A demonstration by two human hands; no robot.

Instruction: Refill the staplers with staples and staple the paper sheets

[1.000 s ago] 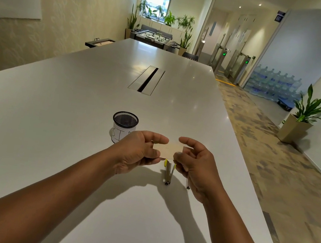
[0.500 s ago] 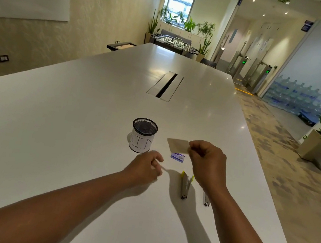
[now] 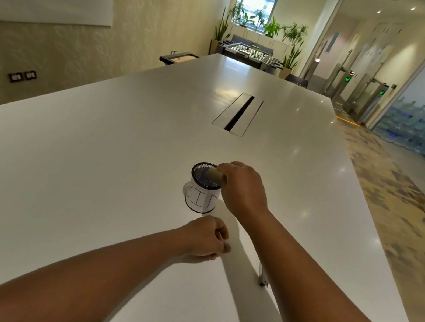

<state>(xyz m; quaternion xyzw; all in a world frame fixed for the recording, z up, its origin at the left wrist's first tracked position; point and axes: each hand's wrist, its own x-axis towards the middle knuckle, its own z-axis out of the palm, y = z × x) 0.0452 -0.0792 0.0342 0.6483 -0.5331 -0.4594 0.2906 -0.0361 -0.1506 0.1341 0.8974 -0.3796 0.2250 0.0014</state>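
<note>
Right hand (image 3: 241,191) pinches a small tan paper slip (image 3: 214,173) over the mouth of a black wire-mesh cup (image 3: 203,187); slip looks crumpled, partly hidden by the fingers. Cup wears a white hand-lettered label and stands on the long white table (image 3: 88,181). Left hand (image 3: 205,240), at the cup's 6 o'clock, rests curled on the table; whether it holds anything, cannot tell. A slim silver stapler (image 3: 262,276) pokes out from under the right forearm, at 4 o'clock from the cup.

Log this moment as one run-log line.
right hand: holds card scrap over bin | left hand: curled on table, contents unclear | stapler: part hidden by right arm
</note>
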